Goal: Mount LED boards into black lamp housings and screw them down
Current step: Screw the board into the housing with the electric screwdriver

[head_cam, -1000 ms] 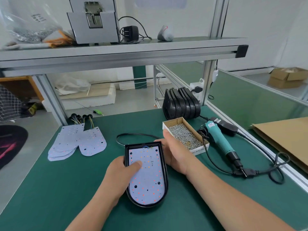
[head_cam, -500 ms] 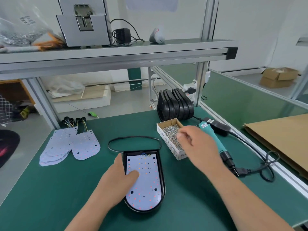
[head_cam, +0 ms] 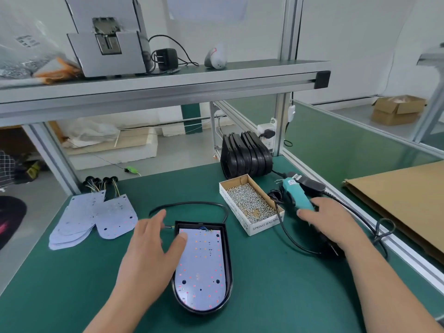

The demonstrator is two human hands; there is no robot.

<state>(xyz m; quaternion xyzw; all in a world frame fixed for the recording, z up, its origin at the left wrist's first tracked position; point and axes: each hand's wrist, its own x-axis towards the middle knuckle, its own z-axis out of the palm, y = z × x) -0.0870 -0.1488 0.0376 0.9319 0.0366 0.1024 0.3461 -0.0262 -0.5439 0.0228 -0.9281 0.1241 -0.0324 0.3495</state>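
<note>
A black lamp housing (head_cam: 227, 258) lies on the green mat in front of me, with a white LED board (head_cam: 204, 267) seated inside it. My left hand (head_cam: 149, 251) hovers at the housing's left side, fingers spread and straight, its thumb touching the board's upper left corner. To the right, my right hand (head_cam: 329, 222) lies over the teal electric screwdriver (head_cam: 296, 199), fingers curled round its lower body. An open cardboard box of screws (head_cam: 262, 227) stands between housing and screwdriver.
A stack of empty black housings (head_cam: 247, 157) stands behind the screw box. Spare LED boards (head_cam: 96, 217) with wires lie at the left. The housing's black cable (head_cam: 192, 203) loops behind it. Flat cardboard (head_cam: 403, 203) lies right of the rail. A shelf (head_cam: 168, 82) hangs overhead.
My right hand moved from above the screw box rightward onto the screwdriver. My left hand lifted its fingers off the housing's side, keeping only the thumb on the board.
</note>
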